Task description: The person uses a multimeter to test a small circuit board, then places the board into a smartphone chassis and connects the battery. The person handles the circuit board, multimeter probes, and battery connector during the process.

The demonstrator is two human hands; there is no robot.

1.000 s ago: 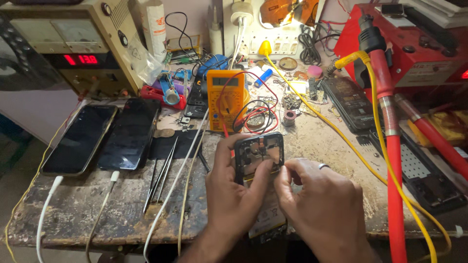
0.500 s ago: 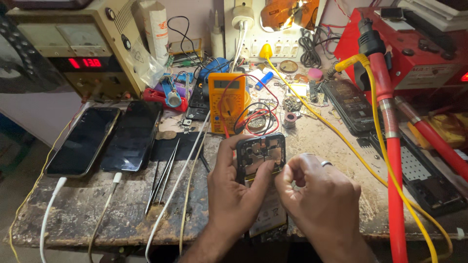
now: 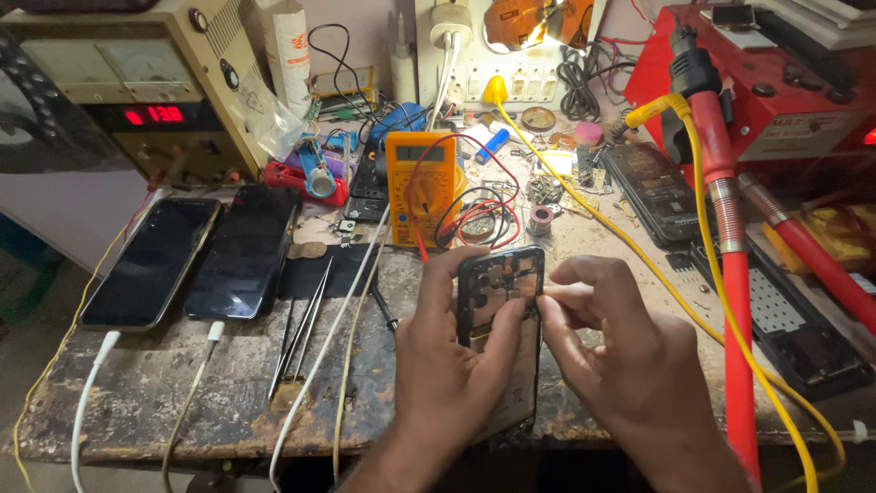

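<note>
Phone repair workshop: multimeter, power supply, tweezers, worn bench.

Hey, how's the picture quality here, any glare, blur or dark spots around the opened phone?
Head view: warm light, opened phone and both hands sharp, left hand gripping it, right hand at its edge; two dark phones show soft reflections; the bench's near edge falls into shadow; wide-angle bending at corners.

A worn workbench carries two dark phones, tweezers and an orange multimeter

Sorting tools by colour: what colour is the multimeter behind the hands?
Orange-yellow multimeter, clearest in the head view.
</note>
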